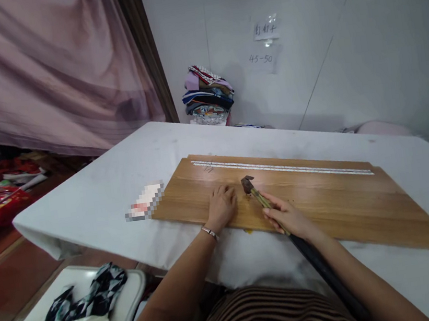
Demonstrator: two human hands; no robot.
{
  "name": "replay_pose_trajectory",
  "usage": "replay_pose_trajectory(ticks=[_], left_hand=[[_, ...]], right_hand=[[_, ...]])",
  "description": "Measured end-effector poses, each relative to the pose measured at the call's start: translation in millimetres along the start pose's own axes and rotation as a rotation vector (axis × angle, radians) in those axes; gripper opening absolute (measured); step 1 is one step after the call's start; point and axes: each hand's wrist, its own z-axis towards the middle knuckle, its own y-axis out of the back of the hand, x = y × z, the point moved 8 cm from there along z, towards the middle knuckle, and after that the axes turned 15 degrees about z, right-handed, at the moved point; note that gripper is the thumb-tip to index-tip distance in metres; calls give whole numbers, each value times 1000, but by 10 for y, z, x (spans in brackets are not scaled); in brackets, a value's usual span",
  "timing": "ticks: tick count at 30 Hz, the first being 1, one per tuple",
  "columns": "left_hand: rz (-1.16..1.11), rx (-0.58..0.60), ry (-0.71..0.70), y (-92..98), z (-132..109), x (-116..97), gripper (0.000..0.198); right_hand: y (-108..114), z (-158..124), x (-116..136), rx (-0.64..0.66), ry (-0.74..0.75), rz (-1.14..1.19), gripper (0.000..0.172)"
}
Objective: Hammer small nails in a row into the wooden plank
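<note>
My right hand [287, 218] is wrapped round the handle of a claw hammer [259, 196]. The hammer's rusty head is low over a wooden board [334, 197], with its dark lower handle running back along my forearm. I cannot tell whether the head touches the board. To the left of the hammer, my left hand [222, 205] rests on the board, palm down with its fingers loosely laid out and holding nothing. A few small dark specks show on the wood around the hammer head; they are too small to make out.
The board lies on a white-covered table [96, 197]. Two pale strips [278, 167] run along its far side. A blurred-out flat object [144, 201] sits at its left end. Folded clothes [208, 98] are stacked by the wall. A white chair [131, 282] with cloth stands at lower left.
</note>
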Motion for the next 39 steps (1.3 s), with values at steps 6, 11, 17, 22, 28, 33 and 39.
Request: replay_pose_trajectory(ticks=[6, 11, 17, 22, 28, 33, 39], left_hand=[[-12, 0, -2, 5, 1, -7, 20], [-24, 4, 11, 2, 0, 5, 20], [-21, 9, 4, -14, 1, 6, 20], [-26, -2, 7, -10, 2, 9, 20], [-24, 7, 5, -19, 0, 5, 21], [-14, 11, 12, -15, 2, 9, 20], [-10, -2, 1, -20, -1, 7, 20]], right_hand=[[11, -2, -8, -20, -12, 17, 90], [-2, -1, 6, -10, -25, 3, 87], [15, 4, -4, -20, -16, 16, 89], [10, 3, -8, -11, -20, 0, 88], [17, 5, -14, -14, -14, 18, 89], [29, 18, -34, 2, -8, 9, 86], [36, 19, -21, -19, -8, 16, 87]])
